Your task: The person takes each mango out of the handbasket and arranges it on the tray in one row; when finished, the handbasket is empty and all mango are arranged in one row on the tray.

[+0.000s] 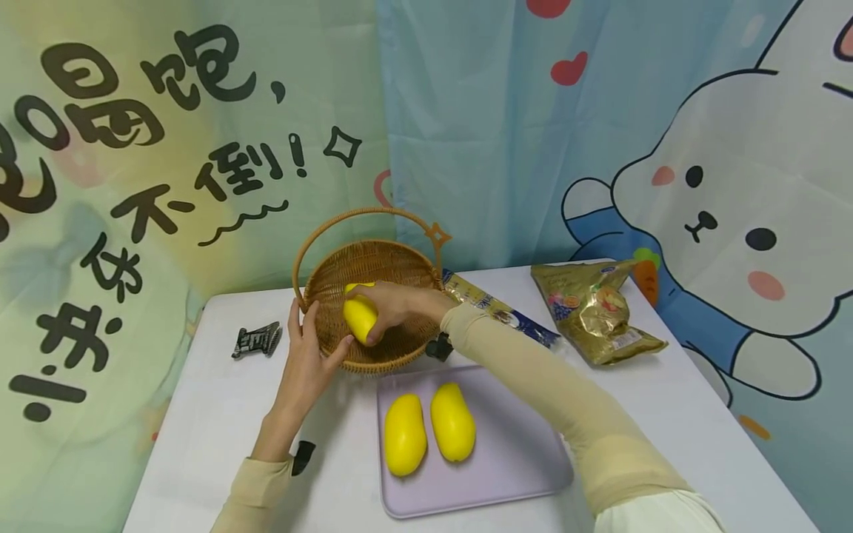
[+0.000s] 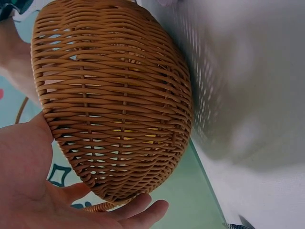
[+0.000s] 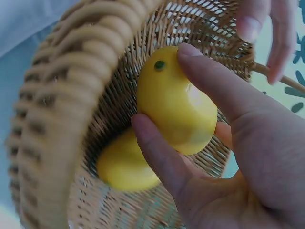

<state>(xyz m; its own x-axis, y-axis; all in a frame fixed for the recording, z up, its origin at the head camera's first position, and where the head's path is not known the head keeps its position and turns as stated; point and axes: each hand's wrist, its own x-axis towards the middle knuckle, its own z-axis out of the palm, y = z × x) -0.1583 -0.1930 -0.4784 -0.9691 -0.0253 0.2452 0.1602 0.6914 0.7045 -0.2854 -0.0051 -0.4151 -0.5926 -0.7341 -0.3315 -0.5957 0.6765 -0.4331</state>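
Observation:
A brown wicker basket (image 1: 336,259) with an arched handle stands tilted, its mouth toward me. My left hand (image 1: 306,355) holds it at the left side, thumb by the front rim and fingers spread along the woven wall (image 2: 119,95). Inside the basket, my right hand (image 1: 396,307) grips a yellow mango (image 3: 167,105) between thumb and fingers; its green stem spot shows in the right wrist view. Under that one lies another mango (image 3: 124,167), against the wicker. Two more mangoes, one on the left (image 1: 405,435) and one on the right (image 1: 453,422), lie on a lilac tray.
The lilac tray (image 1: 513,459) sits in front of the basket. Behind my right forearm lie a long blue and gold packet (image 1: 493,307) and a gold snack bag (image 1: 593,311). A small black-and-silver packet (image 1: 256,340) is at the left. A printed curtain (image 1: 466,148) hangs behind the table.

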